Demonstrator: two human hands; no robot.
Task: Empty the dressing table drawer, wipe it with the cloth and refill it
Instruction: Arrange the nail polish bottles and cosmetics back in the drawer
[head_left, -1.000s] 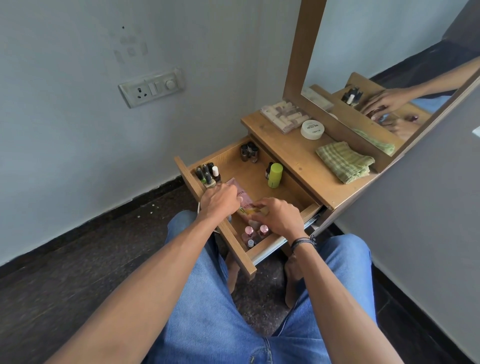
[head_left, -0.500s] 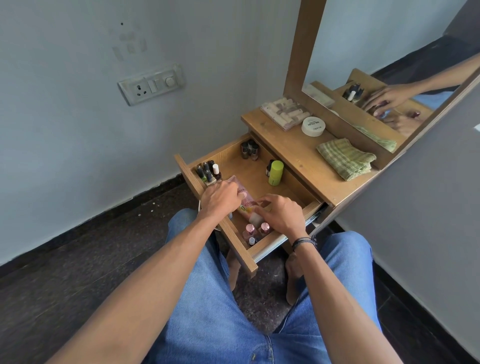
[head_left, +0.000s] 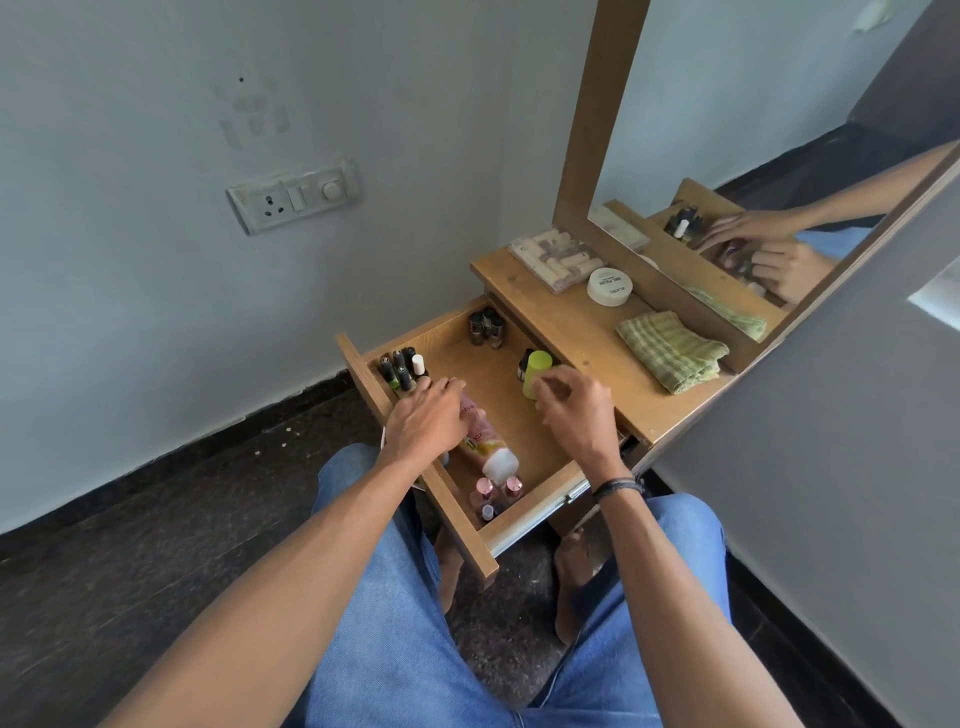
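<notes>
Left hand (head_left: 428, 423) lies over the pink tube (head_left: 488, 444) in the open drawer (head_left: 535, 506), grip unclear, right hand (head_left: 576, 415) hovers loosely curled, empty, by the drawer's green bottle (head_left: 537, 366), cloth (head_left: 670, 348) beyond the drawer, and one careless sweep could topple those upright polish bottles (head_left: 402, 366)!

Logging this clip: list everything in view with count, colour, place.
brown wooden drawer: one, pulled open
black-capped nail-polish bottles: about five, corner beside left hand
small dark bottles: about three, far corner
lime-green cylindrical container: one, drawer
white-capped pink tube: one, lying in drawer
pink-capped bottles: about three, nearest corner
green checked cloth: one, folded, tabletop
white round jar: one, tabletop
clear box of cylinders: one, tabletop
wood-framed mirror: one, behind tabletop
white switch plate: one, wall
left hand: over tube, fingers straight
right hand: above drawer, fingers curled
</notes>
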